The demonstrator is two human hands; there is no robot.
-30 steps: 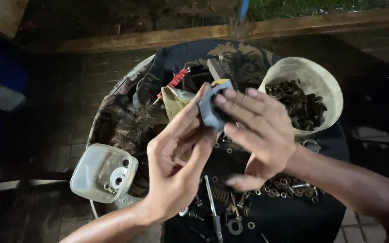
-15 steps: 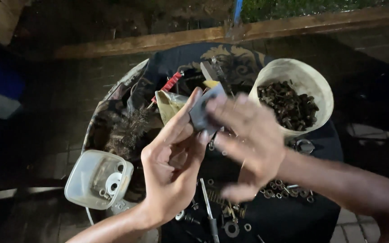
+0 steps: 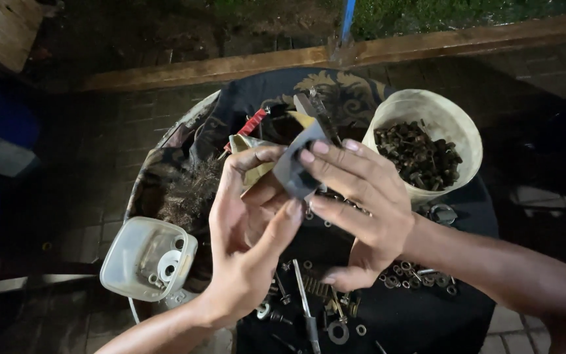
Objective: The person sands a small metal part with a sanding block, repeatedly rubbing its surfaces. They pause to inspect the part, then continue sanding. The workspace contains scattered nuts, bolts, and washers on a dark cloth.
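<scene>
Both hands meet over a round table draped in a dark patterned cloth (image 3: 361,98). My left hand (image 3: 250,242) and my right hand (image 3: 355,196) together pinch a small flat grey piece (image 3: 296,167) with a dark hole in it, holding it up above the table. The left thumb and fingers grip its lower left edge. The right fingertips rest on its upper right edge. Beneath the hands lie several loose nuts, washers and bolts (image 3: 420,275) on the cloth.
A cream bucket (image 3: 456,131) of dark rusty fasteners stands at the right. A clear plastic tub (image 3: 145,259) with a few washers sits at the table's left edge. A red-handled tool (image 3: 250,123) and a long bolt (image 3: 306,308) lie on the cloth. A wooden beam (image 3: 427,42) runs behind.
The grey piece has been turned between the fingers and now shows its flat face with the hole. Both hands have stayed over the same spot.
</scene>
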